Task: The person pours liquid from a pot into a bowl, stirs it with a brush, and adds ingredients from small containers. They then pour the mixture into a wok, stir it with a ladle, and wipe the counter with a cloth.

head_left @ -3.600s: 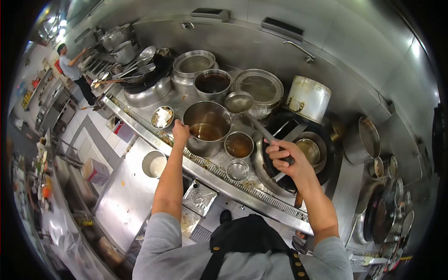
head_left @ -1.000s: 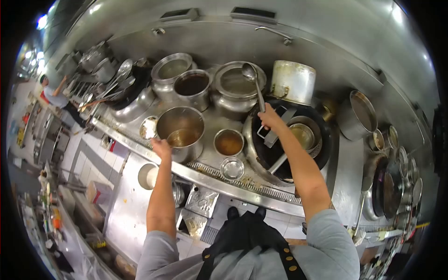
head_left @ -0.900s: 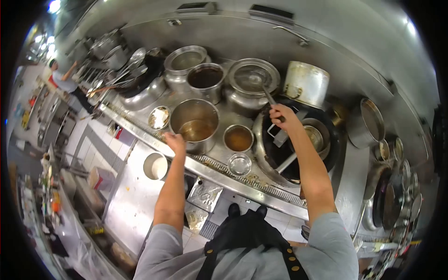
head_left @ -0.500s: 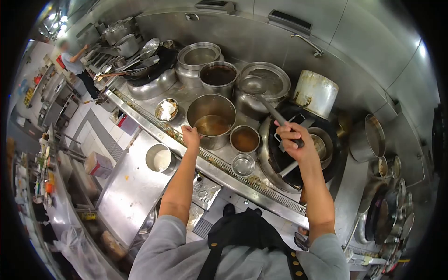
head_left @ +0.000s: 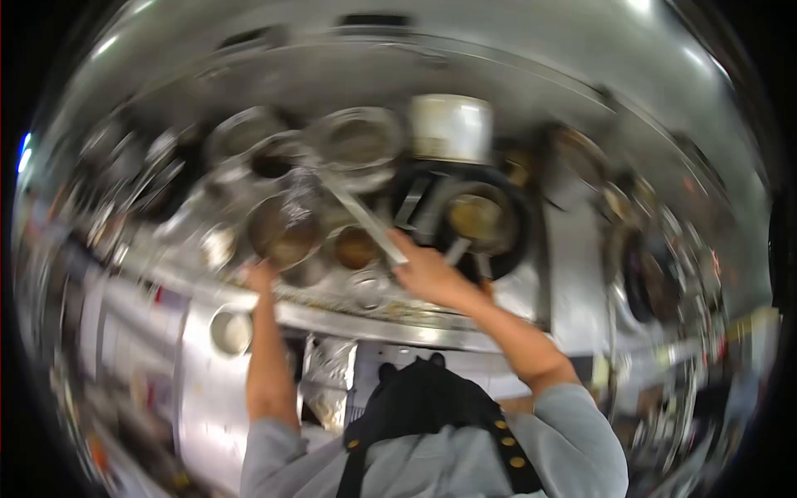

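My left hand [head_left: 260, 275] is closed on the near-left rim of a deep metal pot [head_left: 264, 226] with liquid in the bottom. My right hand [head_left: 427, 270] is wrapped round the long handle of a ladle [head_left: 359, 216], which slants up and left. Its bowl is smeared by motion above the pot, and a blurred clear stream [head_left: 300, 197] seems to fall from it into the pot. Right of the pot stands a smaller pot of brown liquid [head_left: 355, 247], with a small metal cup [head_left: 368, 289] below it.
Behind stand a pot of dark liquid [head_left: 274, 158] and a wide lidless pot [head_left: 353, 143]. A black wok [head_left: 510, 241] holding a strainer [head_left: 477, 217] lies right, below an upturned pot [head_left: 452, 129]. A container of white stuff [head_left: 232, 330] is on the left counter [head_left: 203, 398].
The view has swung right and blurred. My right hand has moved left and down, bringing the ladle from the wide back pot to above the held pot. My left hand keeps its grip.
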Action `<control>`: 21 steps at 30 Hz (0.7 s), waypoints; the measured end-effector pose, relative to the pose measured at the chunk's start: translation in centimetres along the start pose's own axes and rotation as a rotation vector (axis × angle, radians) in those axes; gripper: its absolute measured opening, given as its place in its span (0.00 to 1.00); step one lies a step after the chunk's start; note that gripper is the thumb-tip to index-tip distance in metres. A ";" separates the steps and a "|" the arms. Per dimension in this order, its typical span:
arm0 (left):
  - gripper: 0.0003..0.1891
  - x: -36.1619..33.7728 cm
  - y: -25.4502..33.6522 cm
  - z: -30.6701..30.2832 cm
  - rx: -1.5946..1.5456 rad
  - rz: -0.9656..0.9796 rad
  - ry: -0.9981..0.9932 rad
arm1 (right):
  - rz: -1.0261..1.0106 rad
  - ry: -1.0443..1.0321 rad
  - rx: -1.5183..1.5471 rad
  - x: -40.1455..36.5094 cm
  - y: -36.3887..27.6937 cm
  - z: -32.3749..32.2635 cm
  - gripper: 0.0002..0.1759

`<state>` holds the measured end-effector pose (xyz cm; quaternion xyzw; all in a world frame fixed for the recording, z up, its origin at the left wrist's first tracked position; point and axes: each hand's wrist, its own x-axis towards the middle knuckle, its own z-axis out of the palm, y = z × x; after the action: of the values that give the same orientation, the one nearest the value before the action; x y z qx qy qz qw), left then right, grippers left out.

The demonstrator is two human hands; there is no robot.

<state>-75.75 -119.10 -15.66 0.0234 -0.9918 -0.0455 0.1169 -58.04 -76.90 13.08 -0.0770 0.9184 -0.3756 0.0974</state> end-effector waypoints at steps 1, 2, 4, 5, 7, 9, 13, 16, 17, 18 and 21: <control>0.37 1.7 -4.4 5.0 0.184 -0.005 0.006 | 0.033 0.085 -0.042 -1.4 0.2 -0.3 0.40; 0.28 0.8 -3.7 6.8 -0.769 -0.248 0.087 | -0.010 0.210 -0.023 -2.4 2.0 0.5 0.40; 0.21 1.8 -0.6 5.8 -1.704 -0.533 0.045 | 0.061 0.386 -0.039 -5.4 3.9 0.5 0.43; 0.17 0.8 -0.6 4.1 -1.601 -0.627 0.047 | 0.088 0.461 0.003 -6.5 5.3 1.2 0.45; 0.18 -1.6 -1.5 1.6 -1.473 -0.666 0.009 | 0.244 0.654 0.116 -8.7 9.9 2.8 0.44; 0.21 -3.1 -2.6 2.1 -1.858 -0.632 0.006 | 0.540 0.503 0.427 -12.4 7.9 0.1 0.38; 0.17 -7.8 5.0 -6.5 -1.365 -0.563 0.269 | 0.482 0.806 0.168 -19.7 16.2 4.1 0.35; 0.18 -13.5 8.6 -11.0 -1.228 -0.446 0.241 | 0.602 0.828 0.375 -25.3 19.4 7.0 0.35; 0.18 -15.8 8.9 -10.4 -1.135 -0.335 0.257 | 0.535 0.853 0.123 -27.7 20.8 8.4 0.35; 0.18 -18.1 9.7 -10.7 -1.079 -0.274 0.214 | 0.565 0.837 0.051 -28.0 18.2 8.2 0.35; 0.17 -25.3 10.2 -9.4 -0.981 -0.209 0.041 | 0.633 0.841 -0.022 -28.4 15.9 9.2 0.37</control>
<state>-49.38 -108.35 -11.39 0.0658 -0.8435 -0.5175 0.1283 -29.41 -65.79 -1.17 0.3605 0.8604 -0.3166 -0.1716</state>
